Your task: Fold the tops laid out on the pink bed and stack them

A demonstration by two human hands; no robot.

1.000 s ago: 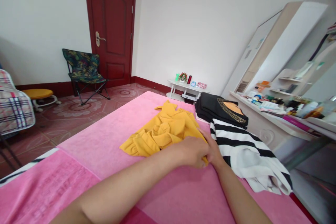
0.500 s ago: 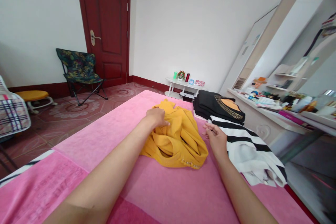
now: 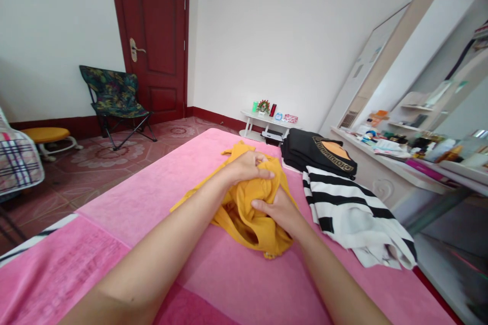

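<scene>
A crumpled yellow garment [image 3: 244, 213] lies bunched on the pink bedspread [image 3: 160, 188], a row of small shiny beads or buttons on its near edge. My left hand [image 3: 249, 165] is closed on the upper part of the cloth, fingers curled into it. Just below and to the right, my right hand [image 3: 278, 205] grips a fold, its thumb on top and the other fingers hidden in the fabric. To the right of the hands lies a black-and-white striped garment [image 3: 354, 208], loosely folded.
Dark folded clothes [image 3: 316, 152] are stacked at the bed's far right corner. Beyond stands a low white table [image 3: 267, 123] with small items. A cluttered dressing table [image 3: 385, 157] runs along the right. A folding chair [image 3: 114, 94] and a yellow stool [image 3: 48, 134] stand at left.
My right hand has come left from beside the striped garment and taken hold of the yellow cloth. My left hand has shifted right, and the cloth is gathered higher, one part spreading left.
</scene>
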